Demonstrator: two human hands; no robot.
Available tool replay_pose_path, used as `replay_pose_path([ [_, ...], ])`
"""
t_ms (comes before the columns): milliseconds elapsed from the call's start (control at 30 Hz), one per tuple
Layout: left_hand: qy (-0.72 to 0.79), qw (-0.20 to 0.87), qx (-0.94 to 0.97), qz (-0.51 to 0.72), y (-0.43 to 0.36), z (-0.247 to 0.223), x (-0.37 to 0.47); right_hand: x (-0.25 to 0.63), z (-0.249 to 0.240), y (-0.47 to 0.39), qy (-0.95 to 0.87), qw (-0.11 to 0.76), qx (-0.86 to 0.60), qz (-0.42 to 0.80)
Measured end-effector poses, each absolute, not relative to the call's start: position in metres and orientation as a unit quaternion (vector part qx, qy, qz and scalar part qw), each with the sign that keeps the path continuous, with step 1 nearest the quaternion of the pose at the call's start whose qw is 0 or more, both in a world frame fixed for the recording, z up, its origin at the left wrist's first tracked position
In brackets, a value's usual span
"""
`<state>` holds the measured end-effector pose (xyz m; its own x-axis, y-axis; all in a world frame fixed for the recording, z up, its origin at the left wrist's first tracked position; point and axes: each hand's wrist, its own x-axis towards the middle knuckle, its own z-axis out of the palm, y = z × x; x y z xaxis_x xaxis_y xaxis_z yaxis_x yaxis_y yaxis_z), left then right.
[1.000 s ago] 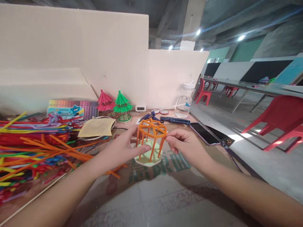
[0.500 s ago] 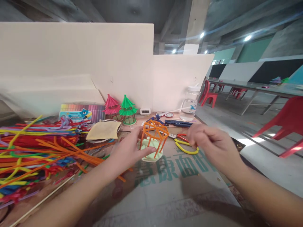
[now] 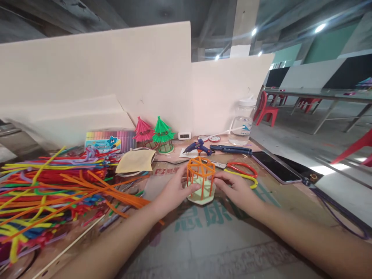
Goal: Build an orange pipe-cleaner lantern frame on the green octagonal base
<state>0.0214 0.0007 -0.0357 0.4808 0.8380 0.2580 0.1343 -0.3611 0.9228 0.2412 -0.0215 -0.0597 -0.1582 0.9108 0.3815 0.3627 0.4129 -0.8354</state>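
Note:
Between my hands stands an orange pavilion frame (image 3: pixel 201 166), with thin posts and a spoked ring on top, on a pale green many-sided base (image 3: pixel 200 200). My left hand (image 3: pixel 180 188) grips it from the left, thumb across the front posts and fingers behind. On the other side, my right hand (image 3: pixel 232 188) has its fingertips against the right posts, closed on the frame. Behind it lie scissors with red and yellow handles (image 3: pixel 242 170), a blue glue gun (image 3: pixel 196 147) and dark blue pliers (image 3: pixel 231 149).
Colourful pipe cleaners (image 3: pixel 58 186) heap up at the left, with a wooden stick (image 3: pixel 69 246) in front. At the back stand two finished pavilions, pink (image 3: pixel 143 130) and green (image 3: pixel 163 131), a small clock (image 3: pixel 184 135) and a water bottle (image 3: pixel 241 122). A phone (image 3: pixel 274 166) lies right.
My right hand has come from the right, where it was raised apart, to the frame's right side. My left hand stays on the frame. The view has shifted, bringing the phone into sight.

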Motion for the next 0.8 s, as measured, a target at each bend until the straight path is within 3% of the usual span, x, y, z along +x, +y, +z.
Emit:
replay_pose_path([
  [167, 0.339, 0.458, 0.721, 0.395, 0.001, -0.05, 0.024, 0.243, -0.058, -0.023, -0.768, 0.392, -0.427, 0.272],
  [400, 0.454, 0.241, 0.756, 0.406, -0.007, -0.022, 0.007, 0.24, -0.056, -0.025, -0.767, 0.381, -0.445, 0.262],
  [633, 0.444, 0.34, 0.745, 0.363, -0.017, -0.008, 0.015, 0.243, -0.06, -0.023, -0.777, 0.39, -0.428, 0.247],
  [800, 0.461, 0.323, 0.722, 0.404, -0.018, -0.005, 0.016, 0.241, -0.056, -0.026, -0.781, 0.388, -0.426, 0.241],
])
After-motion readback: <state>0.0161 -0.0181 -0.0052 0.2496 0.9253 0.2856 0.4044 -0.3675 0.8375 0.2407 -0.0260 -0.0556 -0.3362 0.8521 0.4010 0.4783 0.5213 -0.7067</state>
